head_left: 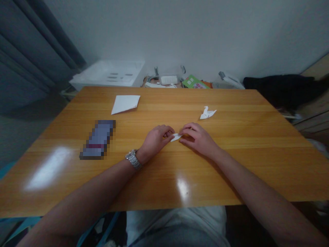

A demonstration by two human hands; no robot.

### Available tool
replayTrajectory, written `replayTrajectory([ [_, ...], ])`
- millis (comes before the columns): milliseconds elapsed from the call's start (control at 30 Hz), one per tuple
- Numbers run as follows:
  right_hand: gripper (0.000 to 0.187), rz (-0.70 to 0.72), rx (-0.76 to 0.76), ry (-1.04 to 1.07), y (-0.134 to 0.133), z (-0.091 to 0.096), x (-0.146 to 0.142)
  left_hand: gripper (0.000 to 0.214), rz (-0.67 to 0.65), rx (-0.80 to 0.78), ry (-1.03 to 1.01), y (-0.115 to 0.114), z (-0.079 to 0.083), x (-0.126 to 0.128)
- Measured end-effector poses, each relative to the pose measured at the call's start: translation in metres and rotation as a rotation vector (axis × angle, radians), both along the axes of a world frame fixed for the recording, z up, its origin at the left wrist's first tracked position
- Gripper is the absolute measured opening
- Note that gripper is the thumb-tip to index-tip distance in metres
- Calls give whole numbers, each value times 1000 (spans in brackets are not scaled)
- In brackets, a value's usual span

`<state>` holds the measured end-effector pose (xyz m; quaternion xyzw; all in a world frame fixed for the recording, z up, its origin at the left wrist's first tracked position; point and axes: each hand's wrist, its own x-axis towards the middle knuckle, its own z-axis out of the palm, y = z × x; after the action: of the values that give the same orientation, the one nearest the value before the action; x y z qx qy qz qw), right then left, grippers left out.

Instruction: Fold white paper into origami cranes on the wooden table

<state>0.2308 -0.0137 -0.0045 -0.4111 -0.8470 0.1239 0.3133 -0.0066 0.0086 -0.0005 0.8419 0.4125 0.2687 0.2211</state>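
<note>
A glossy wooden table point(159, 116) stands before a pale wall point(180, 31), with a gray curtain point(25, 51) at the left. Beyond its far edge sit a white plastic tray point(102, 73), a green booklet point(194, 82) and, to the right, dark cloth point(280, 87). On the tabletop lie a folded white sheet point(125, 103), a pixelated phone-like device point(99, 139) and a white paper bird point(207, 114). The small piece of white paper point(175, 138) is near the middle of the table, between the hands. The left hand point(158, 139), wearing a metal wristwatch point(133, 159), pinches its left end between thumb and fingers. The right hand point(199, 139) is curled, thumb and index narrowly apart at the paper's right end; whether it grips cannot be told.
</note>
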Motion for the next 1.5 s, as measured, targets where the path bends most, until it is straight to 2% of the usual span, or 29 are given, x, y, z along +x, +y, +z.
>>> replayTrajectory([
  [133,13,40,-5,-42,1,-2,-1,9,-13,-3,20,-2,2,0],
  [300,16,56,-12,-14,0,-2,-1,11,3,-22,-63,-3,4,0],
  [600,8,33,-21,77,-1,2,-3,13,-30,-52,-142,-3,1,0],
  [833,10,30,-94,78,-1,4,-3,12,-73,-57,-168,-3,1,2],
  [1033,8,-19,-130,49,2,1,-1,13,-107,26,-136,-2,1,1],
  [1300,3,-40,-129,24,5,0,-2,7,-137,50,-63,1,2,0],
  [1500,4,-38,-64,-33,6,-1,-4,6,-138,92,-18,2,-3,1],
])
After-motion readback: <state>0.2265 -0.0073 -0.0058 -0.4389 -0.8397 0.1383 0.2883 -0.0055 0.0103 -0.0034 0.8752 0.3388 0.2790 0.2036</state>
